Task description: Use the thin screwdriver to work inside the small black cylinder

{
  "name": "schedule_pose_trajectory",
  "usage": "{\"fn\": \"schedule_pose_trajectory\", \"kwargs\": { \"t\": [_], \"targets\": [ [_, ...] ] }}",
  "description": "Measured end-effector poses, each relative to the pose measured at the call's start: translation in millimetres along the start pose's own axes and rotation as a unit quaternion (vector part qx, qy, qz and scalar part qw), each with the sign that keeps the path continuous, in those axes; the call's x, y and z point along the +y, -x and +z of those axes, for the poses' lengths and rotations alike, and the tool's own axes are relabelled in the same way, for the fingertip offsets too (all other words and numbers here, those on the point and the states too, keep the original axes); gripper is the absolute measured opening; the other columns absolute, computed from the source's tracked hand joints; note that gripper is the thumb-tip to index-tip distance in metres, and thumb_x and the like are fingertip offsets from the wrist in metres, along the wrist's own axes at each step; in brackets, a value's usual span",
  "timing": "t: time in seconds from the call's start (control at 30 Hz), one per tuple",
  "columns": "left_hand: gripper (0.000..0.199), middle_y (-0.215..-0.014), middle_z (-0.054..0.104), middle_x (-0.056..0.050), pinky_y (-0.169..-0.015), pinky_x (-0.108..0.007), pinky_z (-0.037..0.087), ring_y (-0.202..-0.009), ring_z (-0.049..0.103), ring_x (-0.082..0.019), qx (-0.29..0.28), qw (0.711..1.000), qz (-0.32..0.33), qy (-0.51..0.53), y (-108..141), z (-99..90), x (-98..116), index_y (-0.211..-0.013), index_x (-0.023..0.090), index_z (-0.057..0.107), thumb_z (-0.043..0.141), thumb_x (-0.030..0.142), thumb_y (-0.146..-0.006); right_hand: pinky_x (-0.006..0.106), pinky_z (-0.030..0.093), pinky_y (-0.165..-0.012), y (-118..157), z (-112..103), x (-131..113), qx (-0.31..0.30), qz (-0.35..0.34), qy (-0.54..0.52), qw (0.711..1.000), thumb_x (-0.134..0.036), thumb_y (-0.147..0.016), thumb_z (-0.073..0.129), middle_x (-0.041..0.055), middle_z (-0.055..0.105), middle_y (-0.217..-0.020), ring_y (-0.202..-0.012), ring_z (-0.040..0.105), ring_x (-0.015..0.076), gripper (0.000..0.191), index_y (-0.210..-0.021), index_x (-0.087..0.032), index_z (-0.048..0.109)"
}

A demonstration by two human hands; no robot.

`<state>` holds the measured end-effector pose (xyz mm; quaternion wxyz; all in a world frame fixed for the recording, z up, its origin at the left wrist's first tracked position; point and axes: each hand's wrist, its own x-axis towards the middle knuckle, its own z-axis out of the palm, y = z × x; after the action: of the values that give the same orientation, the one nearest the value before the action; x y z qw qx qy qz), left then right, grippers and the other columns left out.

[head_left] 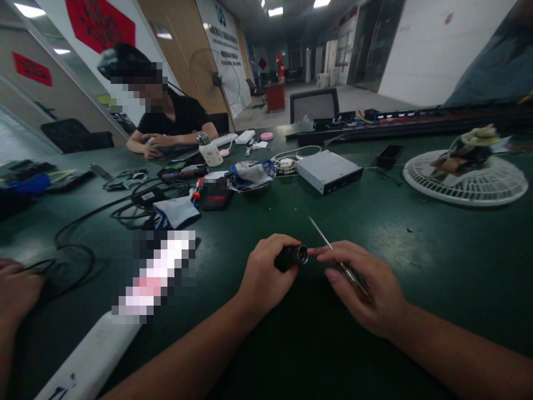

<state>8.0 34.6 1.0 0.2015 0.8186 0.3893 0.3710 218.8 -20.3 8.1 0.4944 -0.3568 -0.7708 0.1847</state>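
Head view.
"What does the left hand [266, 275] hold?"
"A black cylindrical part [291, 256], its fingers [278, 247] clamped around it, near the close edge of the surface [420, 278]."
"And the right hand [364, 289]?"
"Its fingers pinch a thin metal screwdriver [322, 236], whose shaft points away, outside the part's open end."
"Anything hard to make out?"
"The part's rear is hidden by the left hand, and a white object [154, 278] nearby is pixelated."
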Motion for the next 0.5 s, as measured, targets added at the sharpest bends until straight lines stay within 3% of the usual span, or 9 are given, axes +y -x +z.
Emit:
{"fn": "schedule_pose_trajectory", "kwargs": {
  "t": [0.07, 0.17, 0.5],
  "targets": [
    [0.035, -0.101, 0.071, -0.002, -0.086, -0.04, 0.051, -0.095, 0.067, -0.022, 0.022, 0.999, -0.037, -0.011, -0.4, 0.0, -1.5, -0.101, 0.022, 0.065, 0.07, -0.001, -0.075, 0.041, 0.054, -0.081, 0.3, -1.9, 0.8, -0.003, -0.017, -0.04, 0.999, -0.015, -0.097, 0.052, 0.009, 0.073, -0.107, -0.097, 0.067, 0.0225, 0.034, -0.129, -0.021, 0.062],
    [0.035, -0.099, 0.07, -0.002, -0.084, -0.04, 0.051, -0.093, 0.066, -0.022, 0.036, 0.998, -0.054, -0.018, -1.0, 0.3, -2.6, -0.1, 0.022, 0.065, 0.07, -0.001, -0.074, 0.041, 0.05, -0.071, 0.7, -3.1, 3.8, -0.005, -0.045, -0.063, 0.997, -0.022, -0.099, 0.049, 0.0081, 0.071, -0.091, -0.085, 0.064, 0.0234, 0.033, -0.125, -0.02, 0.069],
    [0.035, -0.1, 0.071, -0.001, -0.091, -0.041, 0.048, -0.098, 0.066, -0.022, 0.02, 0.999, 0.023, -0.029, -1.2, 0.8, 0.8, -0.097, 0.023, 0.065, 0.071, -0.002, -0.073, 0.039, 0.048, -0.072, -3.4, -1.6, 0.9, -0.02, 0.021, -0.044, 0.999, -0.015, -0.098, 0.051, 0.006, 0.068, -0.079, -0.077, 0.061, 0.0205, 0.024, -0.09, -0.017, 0.074]
  ]
}}
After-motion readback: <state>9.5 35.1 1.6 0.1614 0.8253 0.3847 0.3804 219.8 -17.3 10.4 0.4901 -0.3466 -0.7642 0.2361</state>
